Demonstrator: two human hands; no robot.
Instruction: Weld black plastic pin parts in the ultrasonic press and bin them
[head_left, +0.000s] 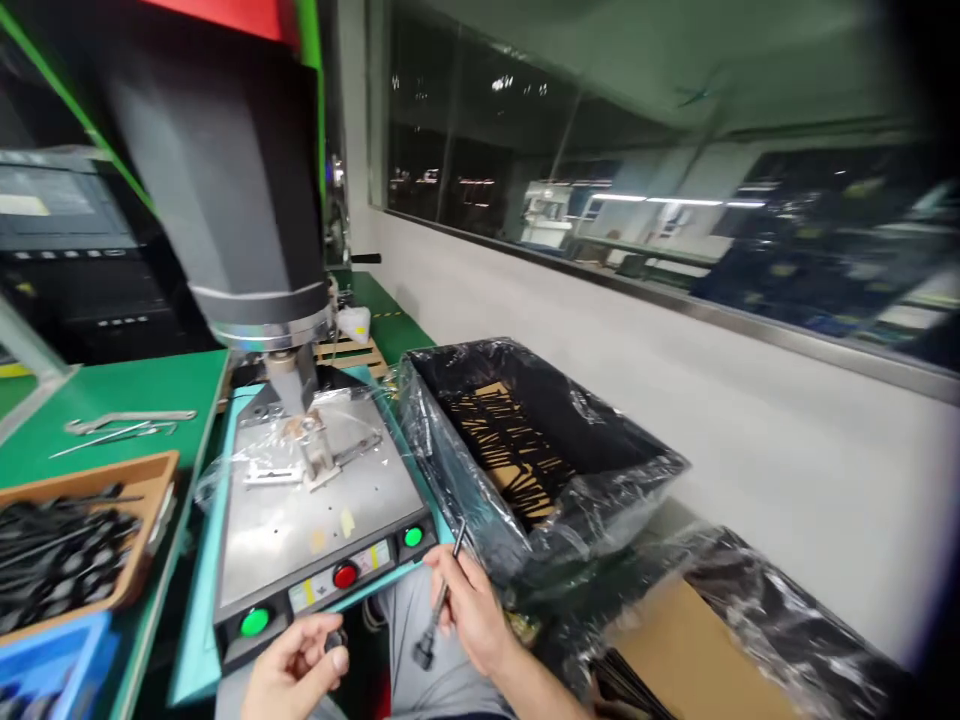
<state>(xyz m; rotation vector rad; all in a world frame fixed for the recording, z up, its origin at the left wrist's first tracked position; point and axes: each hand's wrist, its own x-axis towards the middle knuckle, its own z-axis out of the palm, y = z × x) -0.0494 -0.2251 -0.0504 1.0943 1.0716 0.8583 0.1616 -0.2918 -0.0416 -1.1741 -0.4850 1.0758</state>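
Between the thumb and fingers of my left hand (296, 665) is a small round black part (335, 640). My right hand (472, 610) grips a thin black rod with a wider knobbed end (424, 650), which points down toward my lap. Both hands are just in front of a press machine's base plate (262, 540), near its front panel. On that panel are two green buttons (255, 622) and a red button (345, 576). Above the plate, the machine's metal head (289, 380) stands over a small metal fixture (319, 455).
At left, an orange-brown tray (161, 490) holds many black rods, with a blue bin (90, 640) below it. Wrenches (135, 418) lie on the green table. Right of the machine stands a plastic-lined black box (600, 430) with cardboard and black parts inside. Brown cardboard (697, 650) is at lower right.
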